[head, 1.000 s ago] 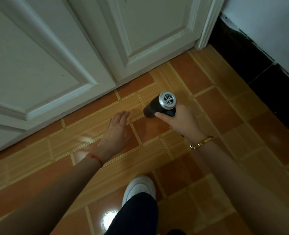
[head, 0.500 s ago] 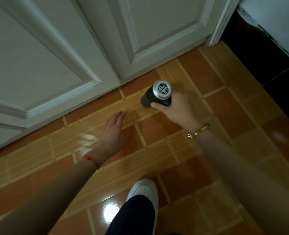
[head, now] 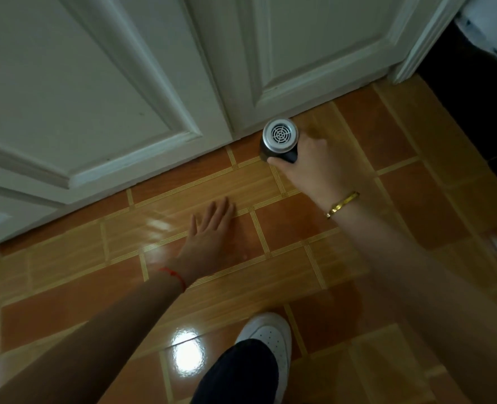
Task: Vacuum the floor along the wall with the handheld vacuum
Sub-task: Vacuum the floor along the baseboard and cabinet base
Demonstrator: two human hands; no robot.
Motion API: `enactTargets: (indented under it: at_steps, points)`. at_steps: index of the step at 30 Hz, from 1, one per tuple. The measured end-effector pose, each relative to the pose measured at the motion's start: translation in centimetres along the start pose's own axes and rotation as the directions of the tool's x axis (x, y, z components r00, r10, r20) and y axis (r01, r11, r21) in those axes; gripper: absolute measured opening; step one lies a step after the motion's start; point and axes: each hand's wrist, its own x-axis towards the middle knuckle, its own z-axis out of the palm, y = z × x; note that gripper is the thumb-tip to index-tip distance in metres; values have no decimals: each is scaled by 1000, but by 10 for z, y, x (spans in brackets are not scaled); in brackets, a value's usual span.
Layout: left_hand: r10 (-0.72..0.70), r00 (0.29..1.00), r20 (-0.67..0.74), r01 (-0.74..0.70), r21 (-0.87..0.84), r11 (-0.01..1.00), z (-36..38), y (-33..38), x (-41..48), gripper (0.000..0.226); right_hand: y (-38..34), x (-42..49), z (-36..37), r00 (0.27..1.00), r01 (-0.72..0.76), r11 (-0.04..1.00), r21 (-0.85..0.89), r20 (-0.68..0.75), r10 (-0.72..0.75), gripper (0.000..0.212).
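Note:
The handheld vacuum is a dark cylinder with a round silver vented end cap facing the camera. My right hand grips its handle, and its nozzle end points down at the floor right by the bottom edge of the white door; the nozzle itself is hidden behind the body. My left hand is stretched out over the orange tiled floor with straight fingers, holding nothing. A gold bracelet sits on my right wrist, a red string on the left.
White panelled doors run along the back. A white door frame and a dark skirting strip stand at the right. My white shoe and dark trouser leg are at the bottom centre.
My right hand has carried the vacuum forward, from mid-floor up to the bottom edge of the door. The left hand has stayed flat and open over the tiles.

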Motion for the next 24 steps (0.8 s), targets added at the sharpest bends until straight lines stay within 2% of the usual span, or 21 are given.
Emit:
enactTargets:
  at_steps: [4,8,10,16,24]
  points:
    - [-5,999,33,1,129,992,5,-1,0,127,-4,-11,5,990,49,997,62,128,-57,60]
    - [-21,997,68,11,141,990,5,2,1,130,-8,-27,3,968,94,990,107,221,-116,55]
    - [-29,996,80,19,124,992,5,4,1,130,-5,-34,3,971,78,988,132,216,-106,55]
    - [-30,997,75,21,113,993,5,4,1,131,15,-58,-6,996,-20,994,110,84,11,58]
    - [-92,994,60,87,76,993,-6,20,0,131,23,-103,-11,974,-22,982,188,226,-22,56]
